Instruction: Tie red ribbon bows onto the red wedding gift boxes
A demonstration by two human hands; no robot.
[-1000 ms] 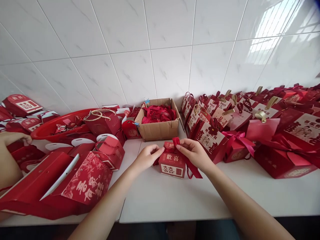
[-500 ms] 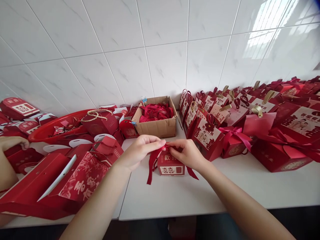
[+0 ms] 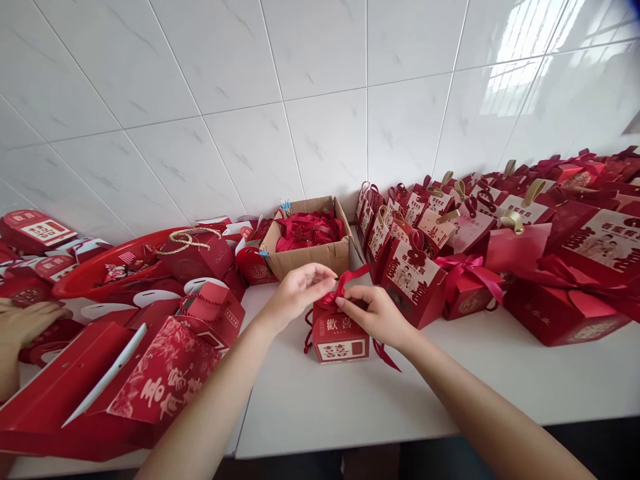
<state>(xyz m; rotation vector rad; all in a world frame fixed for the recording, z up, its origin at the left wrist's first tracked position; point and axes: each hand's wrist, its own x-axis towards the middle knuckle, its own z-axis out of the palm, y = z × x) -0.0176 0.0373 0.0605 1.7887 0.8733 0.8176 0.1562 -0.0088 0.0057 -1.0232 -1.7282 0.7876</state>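
Changes since half a second ago, left to right: the co-worker's hand (image 3: 33, 327), blurred, now lies lower and flatter over the red boxes at far left. The ribbon (image 3: 345, 283) length that hung down the left front of the box (image 3: 343, 337) has left that position; a ribbon end now points up and right above the box top. The hanging tail at the right side remains.

Left grip (image 3: 305, 290): fingers curved, thumb and forefinger nearly meeting at the left edge of the ribbon; whether they hold it cannot be told. Right grip (image 3: 373, 310): thumb and forefinger pinched on the ribbon at the box top. The box stands upright on the bench (image 3: 310, 407), below and between both grips, its printed front facing the wearer.

Count, left to right: one basin (image 3: 75, 285); one rope-handled box (image 3: 200, 257); one carton (image 3: 307, 259) bearing two blue clips (image 3: 264, 255) and filled with loose ribbons (image 3: 313, 230), too tangled to count; one box between the grips; handled bags (image 3: 413, 270), overlapping and uncountable; in the right foreground, two bow-tied boxes (image 3: 470, 295).
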